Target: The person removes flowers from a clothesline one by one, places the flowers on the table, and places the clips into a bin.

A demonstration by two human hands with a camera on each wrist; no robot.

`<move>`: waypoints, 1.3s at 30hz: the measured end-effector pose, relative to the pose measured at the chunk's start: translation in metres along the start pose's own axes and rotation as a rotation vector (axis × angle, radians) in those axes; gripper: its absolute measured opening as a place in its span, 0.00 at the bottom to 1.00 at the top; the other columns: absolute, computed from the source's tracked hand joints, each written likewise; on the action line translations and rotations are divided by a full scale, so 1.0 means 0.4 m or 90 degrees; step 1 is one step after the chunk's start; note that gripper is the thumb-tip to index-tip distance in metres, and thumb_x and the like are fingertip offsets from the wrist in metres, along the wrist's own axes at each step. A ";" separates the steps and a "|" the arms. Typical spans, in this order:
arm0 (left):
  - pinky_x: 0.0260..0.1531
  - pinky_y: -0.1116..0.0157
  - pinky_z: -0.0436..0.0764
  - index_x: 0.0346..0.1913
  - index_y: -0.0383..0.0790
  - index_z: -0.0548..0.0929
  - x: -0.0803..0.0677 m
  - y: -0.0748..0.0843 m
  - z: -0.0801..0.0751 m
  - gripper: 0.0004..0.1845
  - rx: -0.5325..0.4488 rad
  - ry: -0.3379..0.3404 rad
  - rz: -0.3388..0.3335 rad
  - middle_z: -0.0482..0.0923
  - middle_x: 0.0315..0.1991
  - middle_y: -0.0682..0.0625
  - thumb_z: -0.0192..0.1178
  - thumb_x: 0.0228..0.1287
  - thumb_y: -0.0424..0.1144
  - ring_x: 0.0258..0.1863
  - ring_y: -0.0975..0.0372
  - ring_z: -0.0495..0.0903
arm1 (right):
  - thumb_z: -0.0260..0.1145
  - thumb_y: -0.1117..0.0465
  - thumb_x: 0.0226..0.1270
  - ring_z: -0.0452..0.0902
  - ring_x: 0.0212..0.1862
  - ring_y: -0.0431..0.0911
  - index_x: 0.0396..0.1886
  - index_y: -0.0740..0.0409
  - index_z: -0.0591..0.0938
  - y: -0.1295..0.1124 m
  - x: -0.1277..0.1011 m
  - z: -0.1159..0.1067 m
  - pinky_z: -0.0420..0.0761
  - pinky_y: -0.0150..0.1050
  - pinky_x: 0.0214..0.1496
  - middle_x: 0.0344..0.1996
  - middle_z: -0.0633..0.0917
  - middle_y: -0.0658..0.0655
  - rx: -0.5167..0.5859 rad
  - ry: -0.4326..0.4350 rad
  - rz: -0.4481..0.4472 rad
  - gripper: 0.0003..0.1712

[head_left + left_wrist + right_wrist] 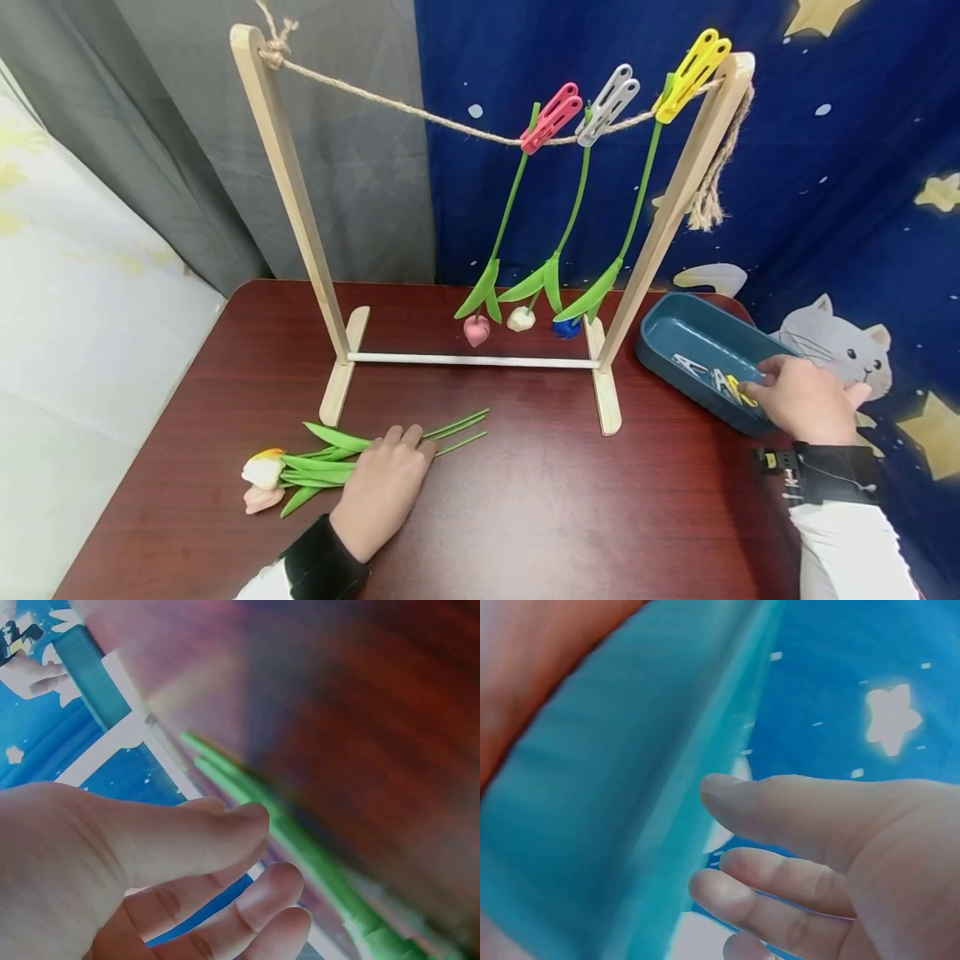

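Observation:
My left hand (pixel 390 487) lies over the green stems of a bunch of artificial tulips (pixel 318 467) on the table. The white and pale pink heads point left. In the left wrist view, the thumb and loosely bent fingers (pixel 274 889) are right beside the stems (pixel 315 862). My right hand (pixel 810 400) reaches over the right side of a teal plastic basket (pixel 675 317), its fingertips near a yellow clothespin (pixel 742 390). White clothespins (pixel 690 365) lie beside that one. The right wrist view shows thumb and fingers apart at the basket's rim (pixel 697 780).
A wooden stand (pixel 288 183) with a sagging rope (pixel 405 108) rises at the back. Pink (pixel 551 118), white (pixel 607 106) and yellow clothespins (pixel 693 75) fasten three upside-down tulips to it. A white crossbar (pixel 472 360) joins the stand's feet. Patterned curtains (pixel 480 217) hang behind.

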State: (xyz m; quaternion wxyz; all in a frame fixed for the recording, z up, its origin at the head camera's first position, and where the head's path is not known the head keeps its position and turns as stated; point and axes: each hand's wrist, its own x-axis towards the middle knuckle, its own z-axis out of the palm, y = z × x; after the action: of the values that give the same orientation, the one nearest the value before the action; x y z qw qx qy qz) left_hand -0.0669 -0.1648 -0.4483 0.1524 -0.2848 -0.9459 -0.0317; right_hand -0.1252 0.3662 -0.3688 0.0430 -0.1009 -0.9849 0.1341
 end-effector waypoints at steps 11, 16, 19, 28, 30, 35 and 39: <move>0.35 0.58 0.86 0.59 0.41 0.87 0.055 -0.024 -0.067 0.23 -0.118 0.117 -0.042 0.82 0.42 0.48 0.76 0.60 0.28 0.39 0.53 0.81 | 0.76 0.54 0.69 0.71 0.47 0.75 0.58 0.72 0.82 -0.152 -0.046 -0.121 0.49 0.81 0.49 0.44 0.85 0.77 -0.002 0.112 -0.089 0.29; 0.39 0.57 0.86 0.66 0.40 0.83 0.092 -0.036 -0.109 0.28 -0.184 0.185 -0.078 0.83 0.47 0.47 0.77 0.63 0.33 0.42 0.53 0.81 | 0.77 0.55 0.67 0.71 0.48 0.71 0.56 0.71 0.83 -0.239 -0.068 -0.177 0.53 0.76 0.48 0.42 0.86 0.74 0.005 0.190 -0.143 0.27; 0.40 0.57 0.86 0.69 0.39 0.81 0.114 -0.045 -0.133 0.31 -0.211 0.220 -0.085 0.83 0.49 0.45 0.77 0.63 0.33 0.42 0.52 0.81 | 0.77 0.55 0.68 0.72 0.49 0.70 0.58 0.70 0.83 -0.292 -0.082 -0.213 0.57 0.74 0.48 0.45 0.86 0.74 0.015 0.216 -0.168 0.28; 0.46 0.55 0.86 0.72 0.38 0.76 0.185 -0.061 -0.200 0.33 -0.281 0.272 -0.108 0.82 0.54 0.42 0.75 0.66 0.34 0.50 0.52 0.81 | 0.81 0.59 0.63 0.83 0.39 0.61 0.63 0.65 0.85 -0.418 -0.117 -0.310 0.66 0.29 0.39 0.47 0.86 0.68 0.052 0.309 -0.295 0.30; 0.51 0.55 0.84 0.72 0.37 0.76 0.202 -0.060 -0.215 0.33 -0.299 0.287 -0.105 0.82 0.54 0.42 0.75 0.67 0.34 0.51 0.52 0.81 | 0.81 0.60 0.62 0.83 0.39 0.59 0.63 0.64 0.85 -0.451 -0.124 -0.334 0.65 0.24 0.39 0.49 0.87 0.67 0.056 0.323 -0.319 0.30; 0.52 0.56 0.82 0.73 0.37 0.76 0.254 -0.054 -0.247 0.32 -0.358 0.325 -0.097 0.81 0.54 0.42 0.73 0.68 0.33 0.52 0.52 0.82 | 0.80 0.59 0.65 0.83 0.41 0.57 0.64 0.61 0.85 -0.539 -0.135 -0.395 0.62 0.20 0.43 0.52 0.87 0.64 0.045 0.343 -0.381 0.29; 0.52 0.57 0.83 0.72 0.36 0.76 0.298 -0.047 -0.271 0.30 -0.416 0.354 -0.091 0.80 0.55 0.41 0.71 0.70 0.32 0.51 0.52 0.82 | 0.79 0.57 0.67 0.82 0.40 0.54 0.66 0.59 0.84 -0.609 -0.131 -0.432 0.61 0.19 0.44 0.52 0.87 0.63 0.031 0.357 -0.438 0.29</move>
State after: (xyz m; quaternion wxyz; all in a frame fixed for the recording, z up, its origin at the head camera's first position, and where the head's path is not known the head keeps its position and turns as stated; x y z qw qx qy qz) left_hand -0.1422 -0.1336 -0.3082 0.3007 -0.2325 -0.8263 -0.4155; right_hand -0.1002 0.1696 -0.1394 0.3532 0.2014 -0.9078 0.1028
